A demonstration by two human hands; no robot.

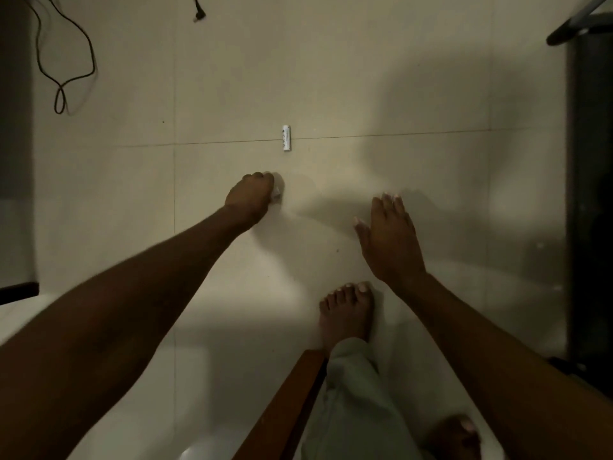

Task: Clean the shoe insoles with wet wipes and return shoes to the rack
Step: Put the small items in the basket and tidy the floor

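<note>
Dim, warm light is falling across a pale tiled floor point(331, 78), its thin grout lines point(398, 135) crossing left to right at mid-scene and running near to far on the left. Soft shadows are pooling over the tiles on the right. A black cable point(71, 66) is looping across the far left, a second cable end point(199, 14) lying further along the far edge. A dark panel point(590, 194) is standing along the right edge, with a dark bar point(577, 29) angling above it. A brown wooden edge point(282, 410) is slanting through the near foreground, and a dark surface point(15, 127) is bordering the left.
</note>
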